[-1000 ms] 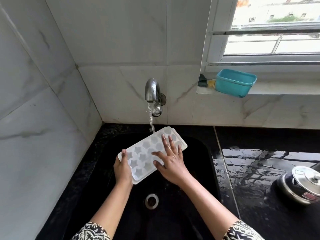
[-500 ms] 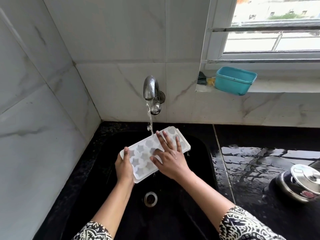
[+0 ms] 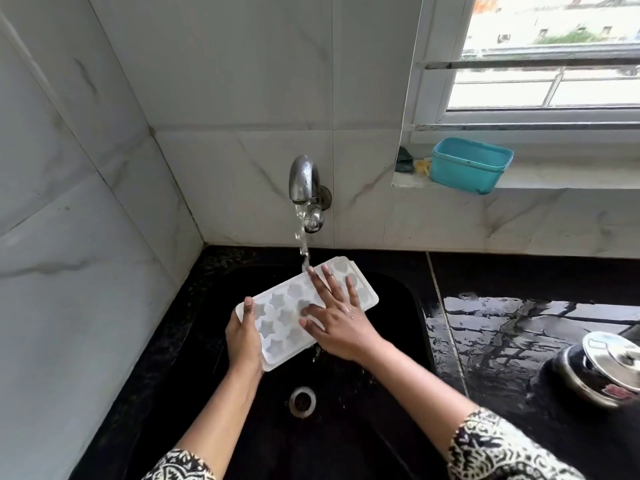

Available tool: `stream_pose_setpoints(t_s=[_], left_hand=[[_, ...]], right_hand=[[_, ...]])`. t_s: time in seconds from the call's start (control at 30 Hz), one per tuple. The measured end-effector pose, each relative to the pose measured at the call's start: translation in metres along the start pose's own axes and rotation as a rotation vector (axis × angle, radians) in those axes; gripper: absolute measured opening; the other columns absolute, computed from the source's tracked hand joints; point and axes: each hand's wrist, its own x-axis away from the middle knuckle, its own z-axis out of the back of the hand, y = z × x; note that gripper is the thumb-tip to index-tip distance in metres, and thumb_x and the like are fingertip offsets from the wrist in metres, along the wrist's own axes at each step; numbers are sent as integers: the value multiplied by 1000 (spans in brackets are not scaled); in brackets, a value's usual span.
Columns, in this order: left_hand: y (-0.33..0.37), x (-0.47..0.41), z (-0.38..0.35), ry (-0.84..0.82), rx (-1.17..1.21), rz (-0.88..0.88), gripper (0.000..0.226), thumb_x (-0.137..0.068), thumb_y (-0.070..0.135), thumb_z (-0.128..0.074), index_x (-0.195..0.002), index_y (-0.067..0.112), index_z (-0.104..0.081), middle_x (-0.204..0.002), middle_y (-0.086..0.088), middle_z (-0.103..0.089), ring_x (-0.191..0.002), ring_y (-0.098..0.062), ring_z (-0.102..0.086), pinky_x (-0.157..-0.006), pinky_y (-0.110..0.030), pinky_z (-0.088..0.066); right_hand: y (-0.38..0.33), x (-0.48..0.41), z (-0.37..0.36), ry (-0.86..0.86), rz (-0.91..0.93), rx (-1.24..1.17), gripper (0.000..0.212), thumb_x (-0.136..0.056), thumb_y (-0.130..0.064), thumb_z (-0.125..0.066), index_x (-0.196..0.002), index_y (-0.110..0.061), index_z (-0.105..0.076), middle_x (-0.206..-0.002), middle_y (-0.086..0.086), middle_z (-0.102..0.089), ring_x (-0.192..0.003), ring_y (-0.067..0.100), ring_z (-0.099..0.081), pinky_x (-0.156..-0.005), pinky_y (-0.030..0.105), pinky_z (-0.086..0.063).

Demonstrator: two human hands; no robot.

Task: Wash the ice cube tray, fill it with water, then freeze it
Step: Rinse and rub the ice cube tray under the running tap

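Note:
A white ice cube tray [image 3: 277, 315] with star-shaped and round cells is held slanted over the black sink [image 3: 391, 344]. My left hand [image 3: 244, 336] grips its near left corner, thumb on the rim. My right hand [image 3: 337, 315] lies flat on the tray's top with fingers spread across the cells. Water runs from the steel tap [image 3: 304, 183] and lands on the tray's far part, right by my right fingertips. Water drips off the tray's lower edge.
The sink drain [image 3: 302, 401] sits below the tray. A wet black counter [image 3: 519, 327] stretches right, bearing a steel lidded pot [image 3: 602, 367]. On the window ledge stands a teal tub [image 3: 471, 164] next to a small scrub pad [image 3: 403, 161]. White tiled walls close the left and back.
My right hand has slid up along the tray toward the water stream. The tray stays under the tap in my left hand.

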Motion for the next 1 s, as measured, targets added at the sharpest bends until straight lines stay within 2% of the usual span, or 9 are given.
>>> stream_pose_setpoints(t_s=[0.1, 0.2, 0.3, 0.43, 0.53, 0.63, 0.83, 0.93, 1.0], left_hand=[[0, 0, -1, -20, 1, 24, 36, -96, 42, -51, -114, 13, -59, -100, -2, -68, -88, -14, -66, -67, -26, -51], [3, -6, -4, -14, 10, 63, 41, -96, 42, -51, -116, 8, -59, -100, -7, -69, -85, -18, -68, -63, -27, -52], [4, -9, -5, -11, 1, 91, 42, -95, 43, -51, -115, 7, -60, -99, -9, -69, -83, -19, -68, -59, -26, -54], [1, -7, -8, -32, -18, 87, 42, -95, 45, -52, -115, 9, -60, -101, -10, -70, -87, -23, -69, -66, -32, -54], [4, -4, -15, -27, -4, 54, 32, -95, 44, -51, -106, 15, -61, -99, -6, -69, -89, -22, -68, -70, -33, -54], [6, -1, -23, -3, 25, 47, 25, -95, 44, -52, -97, 21, -61, -96, -5, -69, -91, -25, -68, -77, -38, -55], [-7, 9, -23, 64, 53, 62, 36, -96, 41, -52, -109, 9, -62, -96, -9, -69, -83, -22, -69, -65, -29, -54], [-7, 10, -19, 83, 65, 38, 37, -98, 39, -50, -107, 5, -61, -90, -7, -69, -73, -16, -68, -56, -23, -53], [-6, 11, -17, 73, 57, 22, 40, -97, 41, -50, -108, 5, -63, -92, -7, -70, -77, -18, -70, -60, -25, -53]], right_hand=[[19, -9, 6, 85, 229, 235, 45, -92, -56, -33, -106, -30, -67, -159, -3, 4, -145, 13, 18, -114, 46, 17], [33, -22, 11, 77, 394, 349, 42, -91, -57, -36, -111, -32, -64, -160, 1, 2, -147, 18, 10, -115, 49, 12], [46, -30, 20, 30, 449, 415, 50, -92, -62, -28, -126, -40, -57, -159, 1, 6, -147, 19, 12, -115, 48, 15], [54, -30, 25, 16, 449, 453, 51, -92, -64, -25, -124, -41, -58, -159, 2, -7, -147, 19, 5, -115, 50, 9], [53, -20, 21, 94, 349, 381, 53, -92, -64, -26, -122, -37, -61, -160, -1, -7, -147, 17, 8, -115, 50, 7], [40, -8, 14, 123, 187, 208, 54, -92, -64, -28, -120, -32, -62, -160, -6, 3, -145, 10, 18, -115, 45, 16], [-5, -1, -2, 48, -178, -73, 60, -94, -63, -27, -119, -22, -62, -155, -12, 24, -133, 2, 39, -111, 42, 25], [-18, -11, -2, -48, -307, -256, 57, -96, -59, -29, -126, -20, -58, -154, -3, 30, -130, 9, 45, -109, 45, 27], [-26, -18, 0, -74, -386, -360, 54, -97, -56, -30, -116, -15, -60, -152, 2, 35, -127, 12, 47, -107, 47, 27]])
